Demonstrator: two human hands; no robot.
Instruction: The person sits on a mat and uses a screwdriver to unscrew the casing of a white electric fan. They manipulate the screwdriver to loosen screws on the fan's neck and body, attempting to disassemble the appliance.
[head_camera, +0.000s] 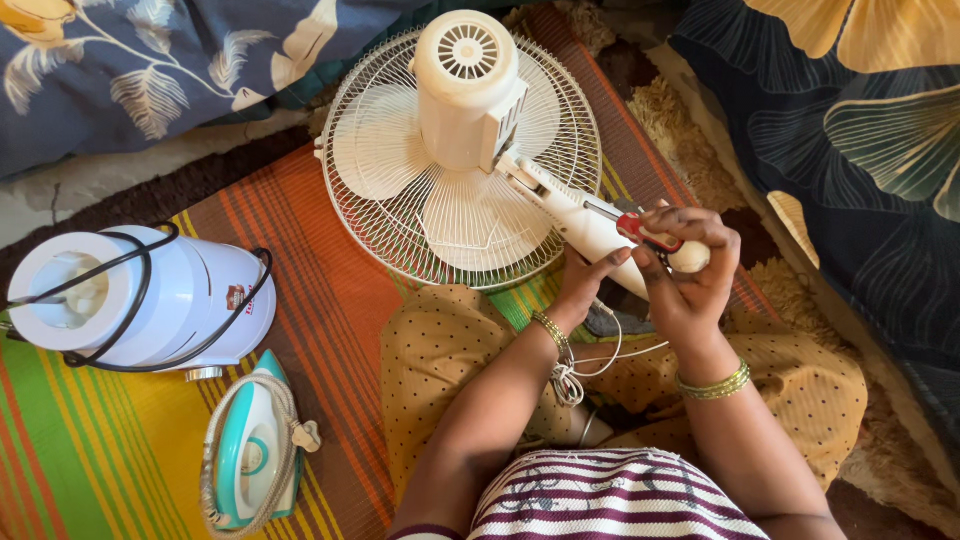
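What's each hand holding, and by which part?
Left hand grips the white fan by its neck, below the motor housing. Right hand holds a red-handled screwdriver by the handle.

I see a maroon-and-white striped top (610, 495), mustard dotted cloth (450, 350) over the lap, and gold-green bangles (713, 384) on both wrists, arms bare.

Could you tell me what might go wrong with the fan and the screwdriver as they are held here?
The screwdriver in the right hand could slip off the fan's neck toward the left hand gripping just beside it. The fan lies on its grille, so pressure might bend the wires.
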